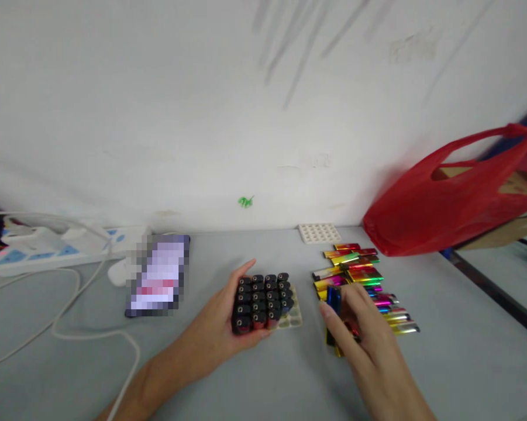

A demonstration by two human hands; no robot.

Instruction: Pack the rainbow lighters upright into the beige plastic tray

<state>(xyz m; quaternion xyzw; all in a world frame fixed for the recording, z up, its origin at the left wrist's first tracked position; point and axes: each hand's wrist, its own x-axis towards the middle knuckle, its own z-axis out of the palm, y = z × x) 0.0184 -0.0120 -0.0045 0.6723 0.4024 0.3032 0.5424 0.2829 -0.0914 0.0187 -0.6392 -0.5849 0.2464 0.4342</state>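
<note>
Your left hand (219,316) is curved around the left end of a block of lighters (258,301), thumb along the near side and forefinger reaching past the far corner, gripping it. The lighters stand upright in close rows, black tops up, in a pale tray (295,320) on the table (219,392); bare cells show along the tray's right side and at its near right corner. Your right hand (364,327), apart from the tray and to its right, is closed on a few loose lighters: a blue lighter (334,296) stands upright between thumb and fingers, with bits of gold and red showing below; how many you hold there can't be told. Just behind and beside that hand lies a pile (363,275) of shiny lighters in red, gold, green, purple and silver, lying on their sides, partly hidden by your fingers. Beyond the pile, near the wall (179,117), sits a white tray (319,233) with rows of cells. A red bag (443,202) leans at the far right. To your left are a phone (160,275), its screen blurred, a power strip (129,238) with plugs in it, and a looping white cable (99,337).
</note>
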